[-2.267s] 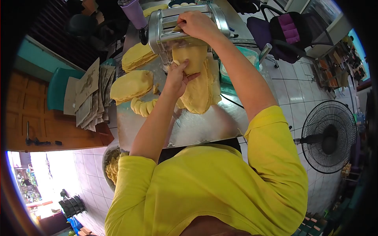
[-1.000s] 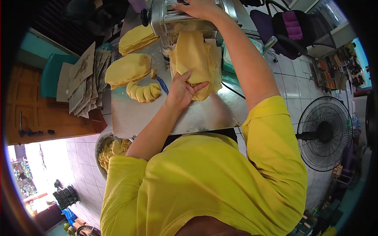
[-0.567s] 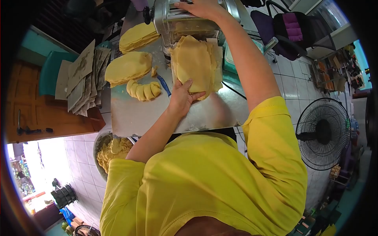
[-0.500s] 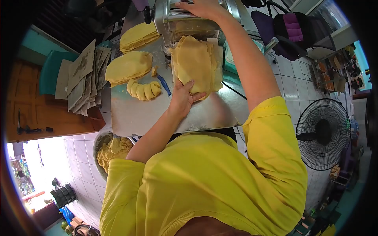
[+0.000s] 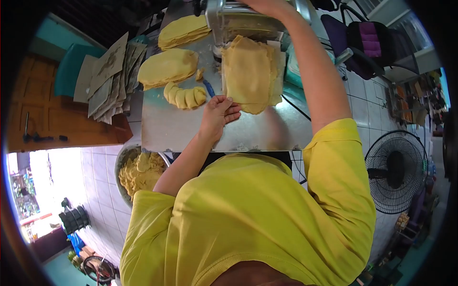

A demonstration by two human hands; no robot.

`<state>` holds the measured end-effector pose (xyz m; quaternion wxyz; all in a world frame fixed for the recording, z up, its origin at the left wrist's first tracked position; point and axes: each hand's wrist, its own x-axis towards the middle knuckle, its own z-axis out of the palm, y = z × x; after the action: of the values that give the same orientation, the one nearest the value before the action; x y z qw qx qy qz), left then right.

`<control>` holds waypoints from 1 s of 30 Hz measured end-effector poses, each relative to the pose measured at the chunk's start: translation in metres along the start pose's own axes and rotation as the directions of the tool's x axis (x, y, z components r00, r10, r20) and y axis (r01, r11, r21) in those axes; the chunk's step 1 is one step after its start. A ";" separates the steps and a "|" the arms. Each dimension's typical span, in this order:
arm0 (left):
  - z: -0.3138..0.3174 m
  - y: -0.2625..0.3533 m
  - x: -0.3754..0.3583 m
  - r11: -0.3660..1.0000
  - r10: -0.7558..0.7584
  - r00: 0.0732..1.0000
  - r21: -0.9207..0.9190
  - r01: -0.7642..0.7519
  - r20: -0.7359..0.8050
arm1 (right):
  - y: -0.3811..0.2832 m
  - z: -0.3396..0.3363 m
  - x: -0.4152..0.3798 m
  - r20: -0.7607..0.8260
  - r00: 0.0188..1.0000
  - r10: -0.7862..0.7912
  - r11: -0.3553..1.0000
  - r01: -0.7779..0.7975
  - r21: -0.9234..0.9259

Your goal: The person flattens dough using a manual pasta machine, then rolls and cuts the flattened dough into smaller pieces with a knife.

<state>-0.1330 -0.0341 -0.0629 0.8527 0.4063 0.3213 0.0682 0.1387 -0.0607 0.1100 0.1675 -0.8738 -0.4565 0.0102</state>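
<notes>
A stack of thin yellow dough sheets lies at the outlet of a metal dough roller machine. My left hand is at the stack's near left corner, its fingertips by the edge. Its thumb and fingers are apart, with nothing visibly held. My right hand reaches over the top of the machine. The frame's upper edge cuts it off, so its fingers are hidden. Left of the stack lie a blue-handled tool, a small dough scrap and a ridged dough piece.
Two more piles of dough sheets, one nearer and one farther, rest on the metal table. A bowl of dough stands below left. Stacked cardboard is at left; a fan and chair are at right.
My left hand has let go of the stack's near edge and drawn back to its left corner. The stack lies flatter. The whole view has shifted slightly, and my right hand shows less.
</notes>
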 end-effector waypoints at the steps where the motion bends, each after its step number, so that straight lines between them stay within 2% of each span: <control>1: -0.002 0.001 -0.003 0.999 0.008 1.000 0.042 -0.007 -0.010 | 0.001 0.002 0.002 -0.007 1.000 -0.003 1.000 0.003 -0.031; 2: -0.005 0.001 -0.006 0.999 0.011 0.999 0.040 -0.010 -0.030 | 0.002 0.004 0.003 0.001 1.000 -0.017 1.000 0.017 -0.018; 4: -0.014 0.003 -0.009 0.946 0.220 0.971 0.265 -0.188 -0.097 | -0.002 0.000 0.002 0.030 0.998 0.054 0.997 -0.052 -0.056; 5: -0.024 0.005 -0.005 0.944 0.229 0.967 0.267 -0.193 -0.110 | -0.001 0.001 0.002 0.030 0.999 0.039 0.998 -0.038 -0.047; 6: -0.039 0.006 0.002 0.830 0.440 0.884 0.447 -0.334 -0.157 | 0.000 0.001 0.002 0.029 0.999 0.041 0.999 -0.041 -0.021; 7: -0.051 0.014 0.006 0.663 0.631 0.760 0.615 -0.426 -0.155 | -0.002 0.000 0.002 0.028 0.999 0.046 0.999 -0.046 0.003; 8: -0.064 0.023 0.009 0.537 0.740 0.659 0.708 -0.459 -0.134 | -0.005 0.001 0.001 0.013 0.996 0.091 0.996 -0.091 -0.018; 9: -0.076 0.036 0.010 0.399 0.830 0.549 0.789 -0.468 -0.095 | -0.008 -0.001 -0.002 0.012 0.996 0.084 0.996 -0.083 -0.016; 10: -0.087 0.048 0.011 0.396 0.834 0.543 0.790 -0.468 -0.096 | -0.009 -0.004 -0.007 0.014 0.997 0.071 0.997 -0.071 0.018; 12: -0.108 0.069 0.014 0.001 0.923 0.374 0.972 -0.236 0.090 | -0.009 -0.005 -0.007 0.016 0.998 0.055 0.997 -0.056 0.055; 13: -0.122 0.074 0.020 -0.002 0.924 0.370 0.972 -0.235 0.091 | -0.008 -0.004 -0.004 0.025 0.997 0.066 0.997 -0.067 0.030; 15: -0.135 0.079 0.027 0.232 0.734 0.679 0.940 -0.248 -0.002 | -0.007 -0.003 -0.002 0.030 0.996 0.078 0.997 -0.079 0.008; 16: -0.133 0.084 0.023 0.229 0.734 0.679 0.941 -0.248 0.000 | -0.007 -0.002 -0.003 0.017 0.998 0.067 0.998 -0.067 0.002; 18: -0.127 0.093 0.013 0.618 0.453 0.881 0.760 -0.201 -0.135 | -0.007 -0.002 -0.004 0.008 0.998 0.059 0.998 -0.059 -0.004; 22: -0.154 0.088 0.026 0.698 0.392 0.916 0.676 -0.237 -0.083 | -0.006 -0.003 -0.006 0.011 0.999 0.031 1.000 -0.031 -0.004; 24: -0.154 0.088 0.024 0.795 0.418 0.898 0.533 -0.288 -0.139 | -0.005 -0.002 -0.003 0.007 1.000 0.020 1.000 -0.020 -0.004; 25: -0.152 0.089 0.021 0.796 0.419 0.897 0.532 -0.289 -0.139 | -0.004 0.000 0.000 0.004 0.999 0.041 0.999 -0.041 -0.024; 27: -0.147 0.091 0.014 0.896 0.345 0.928 0.344 -0.282 -0.139 | -0.002 0.001 0.003 0.000 0.998 0.061 0.997 -0.061 -0.046; 30: -0.143 0.093 0.013 0.933 0.313 0.933 0.243 -0.266 -0.178 | -0.001 0.002 0.003 0.015 0.999 0.032 0.999 -0.032 0.011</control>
<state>-0.1960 0.1249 -0.0669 0.7446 0.5296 0.3526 0.2017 0.1397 -0.0574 0.1086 0.1687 -0.8799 -0.4437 0.0220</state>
